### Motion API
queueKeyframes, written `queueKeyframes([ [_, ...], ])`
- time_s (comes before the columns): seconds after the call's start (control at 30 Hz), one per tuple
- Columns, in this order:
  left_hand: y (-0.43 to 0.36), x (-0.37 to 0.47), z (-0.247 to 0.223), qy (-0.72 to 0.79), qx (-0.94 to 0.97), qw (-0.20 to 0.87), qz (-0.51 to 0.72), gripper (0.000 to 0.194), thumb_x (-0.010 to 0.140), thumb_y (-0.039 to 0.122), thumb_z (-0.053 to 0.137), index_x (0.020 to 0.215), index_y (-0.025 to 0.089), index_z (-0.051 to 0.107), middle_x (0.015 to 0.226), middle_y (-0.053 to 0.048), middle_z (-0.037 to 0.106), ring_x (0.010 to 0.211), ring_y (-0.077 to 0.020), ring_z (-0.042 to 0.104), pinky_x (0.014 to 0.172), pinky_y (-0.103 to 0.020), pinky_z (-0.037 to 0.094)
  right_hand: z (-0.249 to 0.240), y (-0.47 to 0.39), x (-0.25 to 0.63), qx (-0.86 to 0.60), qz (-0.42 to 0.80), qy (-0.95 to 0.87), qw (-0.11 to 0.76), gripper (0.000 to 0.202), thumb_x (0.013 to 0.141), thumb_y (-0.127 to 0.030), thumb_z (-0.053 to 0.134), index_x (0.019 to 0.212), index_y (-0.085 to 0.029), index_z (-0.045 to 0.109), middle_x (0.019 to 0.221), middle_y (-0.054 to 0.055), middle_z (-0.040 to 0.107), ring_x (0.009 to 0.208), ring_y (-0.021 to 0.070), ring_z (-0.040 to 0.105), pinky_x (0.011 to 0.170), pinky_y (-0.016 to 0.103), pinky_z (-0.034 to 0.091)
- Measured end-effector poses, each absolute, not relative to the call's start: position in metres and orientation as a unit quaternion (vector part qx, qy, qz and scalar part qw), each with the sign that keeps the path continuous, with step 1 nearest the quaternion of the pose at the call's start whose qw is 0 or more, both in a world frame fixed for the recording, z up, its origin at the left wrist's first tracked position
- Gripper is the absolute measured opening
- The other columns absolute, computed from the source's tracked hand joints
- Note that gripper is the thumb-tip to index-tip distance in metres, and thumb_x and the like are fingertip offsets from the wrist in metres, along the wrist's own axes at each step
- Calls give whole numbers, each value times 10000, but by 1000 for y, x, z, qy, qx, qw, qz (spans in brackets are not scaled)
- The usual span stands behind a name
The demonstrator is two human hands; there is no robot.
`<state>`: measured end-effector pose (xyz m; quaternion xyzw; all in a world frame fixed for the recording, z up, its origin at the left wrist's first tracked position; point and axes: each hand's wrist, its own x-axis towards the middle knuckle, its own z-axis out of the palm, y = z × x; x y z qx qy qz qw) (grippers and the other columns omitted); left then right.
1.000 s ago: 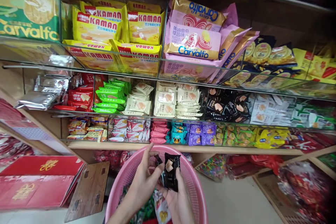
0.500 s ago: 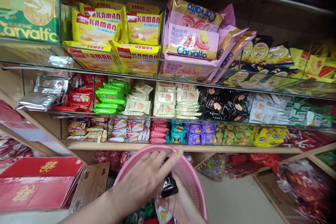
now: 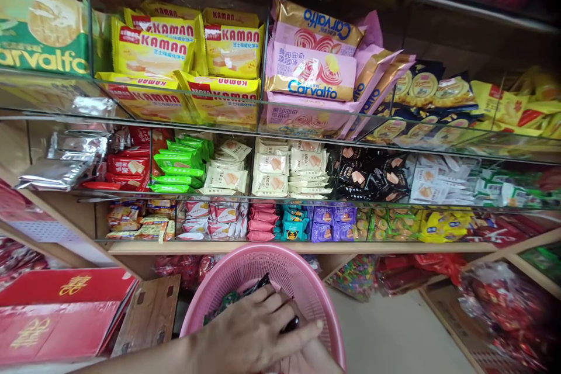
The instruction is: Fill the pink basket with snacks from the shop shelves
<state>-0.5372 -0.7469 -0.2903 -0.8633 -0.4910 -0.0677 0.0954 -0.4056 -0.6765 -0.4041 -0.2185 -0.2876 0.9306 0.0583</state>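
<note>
A pink plastic basket (image 3: 323, 295) stands at the bottom centre, holding green and dark wrapped snacks (image 3: 229, 300) on its left side. Over it, my left hand (image 3: 254, 327) lies palm down with its fingers spread, across my right hand (image 3: 313, 356). A small black packet (image 3: 290, 324) shows between the two hands, and another dark packet sticks out past the left fingertips. My right hand is mostly covered by the left, so its fingers are hidden.
Shelves ahead hold yellow packs (image 3: 151, 49), pink cookie packs (image 3: 310, 67), black packets (image 3: 372, 175) and white packets (image 3: 270, 170). To the left lie a red box (image 3: 65, 315) and a wooden board (image 3: 149, 311). Bagged sweets (image 3: 504, 304) sit at the lower right.
Both hands have moved lower into the basket, and the black packet between them is now mostly covered. The view has shifted slightly.
</note>
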Motion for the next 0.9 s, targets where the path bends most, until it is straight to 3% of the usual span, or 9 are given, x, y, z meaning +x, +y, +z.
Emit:
queueKeyframes([
  [0.1,-748,-545,-289,-496,-864,58,-68,533,925,282,417,1422,209,241,1170,-65,593,1084,-198,516,1000,-362,357,-393,-676,-406,-224,941,-250,44,331,766,-457,627,1016,-241,607,868,-9,703,624,115,620,516,221,468],
  [0.33,-749,-556,-294,-504,-860,64,-57,487,934,213,365,1412,213,276,1229,-79,579,1135,-213,504,1023,-380,357,-382,-673,-407,-260,935,-236,54,362,764,-491,612,994,-211,623,920,40,711,778,178,636,611,320,530],
  [0.43,-749,-559,-292,-501,-861,68,-59,512,917,178,398,1413,216,275,1224,-74,583,1089,-210,533,977,-358,397,-372,-670,-409,-258,932,-248,61,446,779,-545,568,1038,-186,616,879,58,710,740,181,638,647,352,533],
  [0.53,-749,-566,-285,-517,-853,32,-71,620,887,182,469,1440,223,194,1190,-75,598,1062,-217,546,940,-364,431,-360,-666,-408,-232,939,-250,56,513,808,-573,504,1092,-157,604,830,58,701,680,158,626,656,320,516],
  [0.67,-753,-584,-274,-557,-819,-57,-124,745,873,277,525,1459,242,68,1278,-86,531,1150,-217,496,978,-365,428,-348,-658,-404,-217,941,-252,60,575,863,-565,398,1170,-108,564,967,118,681,747,160,627,692,307,501],
  [0.9,-753,-597,-266,-577,-792,-45,-197,697,894,255,491,1458,242,82,1300,-109,501,1200,-227,456,1004,-411,406,-343,-653,-403,-263,914,-301,66,672,853,-615,353,1005,-20,625,816,157,677,708,179,632,684,307,499],
])
